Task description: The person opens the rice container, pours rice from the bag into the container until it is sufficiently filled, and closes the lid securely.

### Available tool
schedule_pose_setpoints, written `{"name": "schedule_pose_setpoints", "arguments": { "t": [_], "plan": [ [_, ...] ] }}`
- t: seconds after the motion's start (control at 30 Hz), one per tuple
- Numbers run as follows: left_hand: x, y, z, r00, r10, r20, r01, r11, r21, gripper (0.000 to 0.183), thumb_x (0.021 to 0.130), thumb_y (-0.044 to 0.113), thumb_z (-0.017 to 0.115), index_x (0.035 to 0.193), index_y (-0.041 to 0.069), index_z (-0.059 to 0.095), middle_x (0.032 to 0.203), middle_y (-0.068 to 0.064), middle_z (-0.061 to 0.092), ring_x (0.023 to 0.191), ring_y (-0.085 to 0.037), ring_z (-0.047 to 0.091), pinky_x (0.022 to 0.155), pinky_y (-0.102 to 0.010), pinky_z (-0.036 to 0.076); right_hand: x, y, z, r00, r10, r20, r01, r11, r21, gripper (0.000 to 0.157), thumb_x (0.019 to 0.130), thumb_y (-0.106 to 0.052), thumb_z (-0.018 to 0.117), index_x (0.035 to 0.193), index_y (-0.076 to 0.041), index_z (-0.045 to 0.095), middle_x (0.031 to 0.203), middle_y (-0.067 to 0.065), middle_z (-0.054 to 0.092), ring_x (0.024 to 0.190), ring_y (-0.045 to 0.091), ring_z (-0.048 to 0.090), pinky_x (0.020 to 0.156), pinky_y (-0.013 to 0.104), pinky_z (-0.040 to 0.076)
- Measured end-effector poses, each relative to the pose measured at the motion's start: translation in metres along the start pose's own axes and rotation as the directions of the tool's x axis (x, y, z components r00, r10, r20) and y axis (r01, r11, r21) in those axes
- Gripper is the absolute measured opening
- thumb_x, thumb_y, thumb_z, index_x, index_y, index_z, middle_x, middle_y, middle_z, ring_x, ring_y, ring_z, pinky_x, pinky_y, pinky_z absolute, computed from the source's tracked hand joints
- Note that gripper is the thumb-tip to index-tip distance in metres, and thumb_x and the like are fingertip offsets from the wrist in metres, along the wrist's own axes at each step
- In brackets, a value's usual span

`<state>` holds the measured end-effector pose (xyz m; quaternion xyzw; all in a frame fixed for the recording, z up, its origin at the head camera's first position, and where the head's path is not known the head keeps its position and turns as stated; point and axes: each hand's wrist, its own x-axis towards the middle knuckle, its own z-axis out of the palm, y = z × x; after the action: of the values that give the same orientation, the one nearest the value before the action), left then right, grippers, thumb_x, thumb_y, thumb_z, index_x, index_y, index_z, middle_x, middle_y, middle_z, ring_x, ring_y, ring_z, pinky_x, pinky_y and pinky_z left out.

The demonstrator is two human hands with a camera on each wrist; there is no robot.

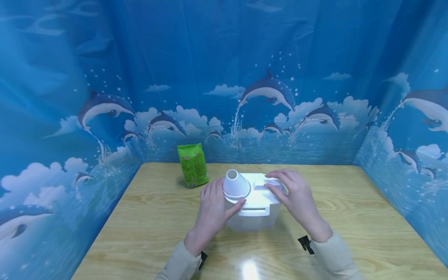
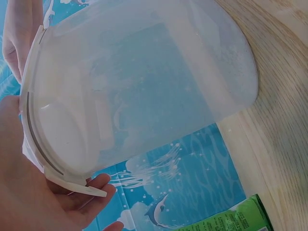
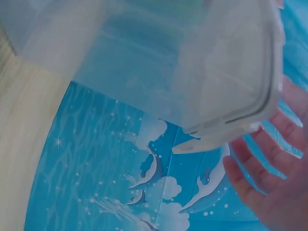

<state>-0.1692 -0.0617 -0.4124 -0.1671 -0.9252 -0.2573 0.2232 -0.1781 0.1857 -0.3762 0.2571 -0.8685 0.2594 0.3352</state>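
A translucent plastic storage container (image 2: 159, 77) stands upright on the table, its white lid (image 1: 257, 200) on top. The blue backdrop shows through its walls. A white cone-shaped cap (image 1: 235, 184) with a round hole at its tip sits on the lid's left part. My left hand (image 1: 214, 206) grips the lid's left side, thumb along the front by the cone and fingers curled past the far edge. Over the lid's right end, my right hand (image 1: 294, 192) has thumb and fingers apart at the recess. In the right wrist view its fingers (image 3: 264, 166) spread loosely beside the lid edge.
A green printed packet (image 1: 193, 165) stands on the wood-grain table (image 1: 157, 217) behind and left of the container. A blue dolphin-print curtain (image 1: 224, 77) hangs along the table's back and both sides. Black straps (image 1: 306, 245) show at the sleeves.
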Motion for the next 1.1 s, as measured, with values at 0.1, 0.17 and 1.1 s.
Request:
{"name": "schedule_pose_setpoints", "arguments": {
  "t": [0.1,0.17,1.1],
  "plan": [
    [0.0,-0.001,0.001,1.0,0.017,-0.014,-0.017,1.0,0.003,0.086,0.09,0.066,0.063,0.143,0.0,0.046,0.133,-0.016,0.058,0.128,-0.036,0.052,0.111,-0.057,0.039,0.001,-0.002,0.005,0.999,-0.044,0.007,0.044,0.998,-0.053,0.028,0.084,-0.02,0.083,0.109,-0.014,0.074,0.108,0.003,0.072,0.104,0.026,0.065,0.09,0.047,0.057],
    [-0.001,-0.001,0.001,0.999,0.025,-0.019,-0.025,1.0,0.003,0.085,0.09,0.065,0.063,0.142,0.0,0.046,0.132,-0.016,0.058,0.127,-0.036,0.052,0.111,-0.056,0.04,0.002,-0.002,0.008,0.997,-0.075,0.004,0.075,0.993,-0.086,0.029,0.081,-0.022,0.085,0.106,-0.013,0.074,0.103,0.003,0.071,0.099,0.026,0.065,0.085,0.046,0.058],
    [0.0,0.0,-0.001,0.999,0.03,-0.012,-0.03,1.0,0.009,0.081,0.091,0.062,0.064,0.141,0.0,0.047,0.132,-0.016,0.058,0.128,-0.036,0.051,0.112,-0.058,0.039,0.007,-0.007,0.02,0.984,-0.177,0.035,0.18,0.94,-0.291,0.035,0.08,-0.032,0.087,0.095,-0.007,0.069,0.088,0.006,0.064,0.08,0.024,0.056,0.067,0.035,0.055]
  ]
}}
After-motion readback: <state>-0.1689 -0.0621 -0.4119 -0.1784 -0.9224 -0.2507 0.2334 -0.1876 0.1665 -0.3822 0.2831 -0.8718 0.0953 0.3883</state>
